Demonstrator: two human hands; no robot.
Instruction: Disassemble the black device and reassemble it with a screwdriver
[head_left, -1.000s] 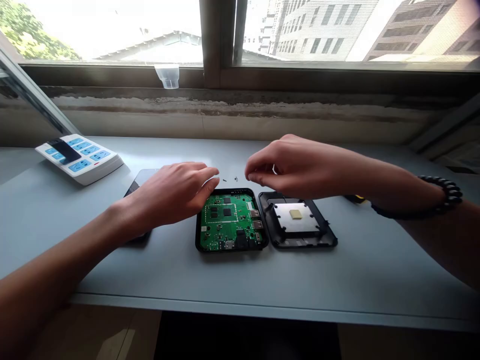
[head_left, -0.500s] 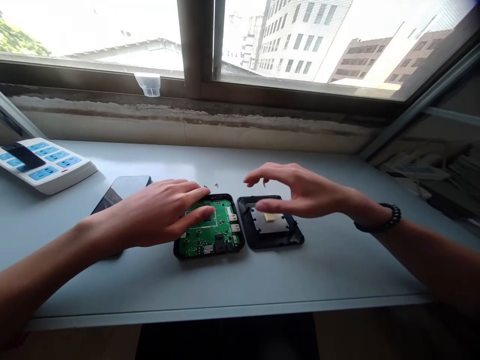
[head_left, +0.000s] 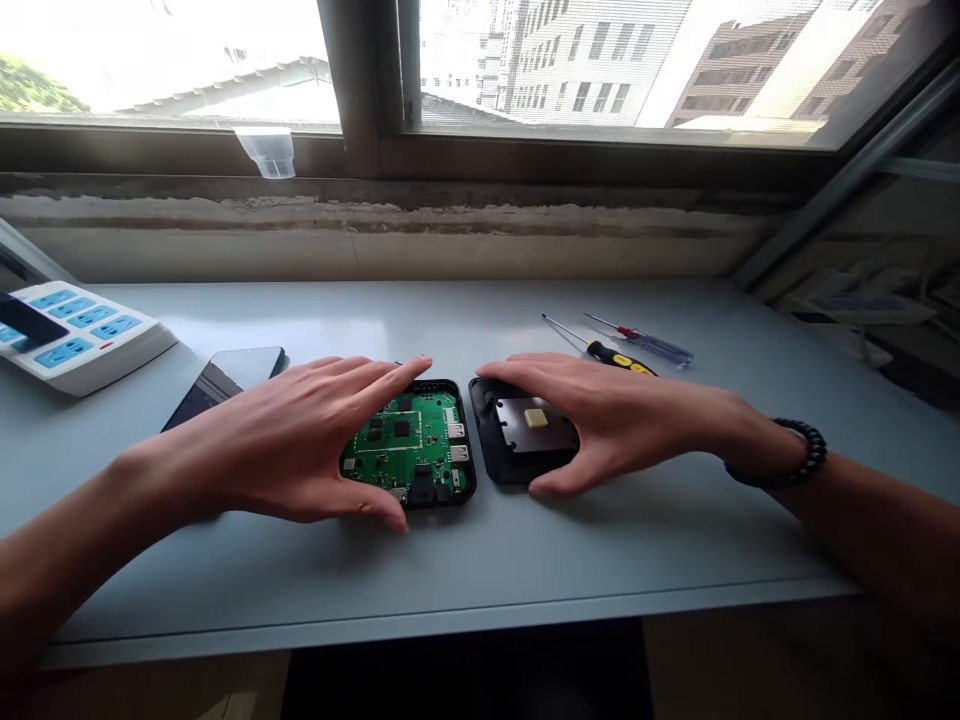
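Two hands (head_left: 277, 440) (head_left: 619, 420), fingers wide, touch a green circuit board (head_left: 409, 450) and black plastic casing (head_left: 499, 462).

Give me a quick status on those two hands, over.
Left hand spanning green circuit board in black case. Right hand on black cover. Screwdriver behind.

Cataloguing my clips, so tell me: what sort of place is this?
Probably a makeshift electronics repair spot at a window desk in a city building: a green circuit board sits in its opened black casing, two small screwdrivers lie nearby, and tall buildings stand outside.
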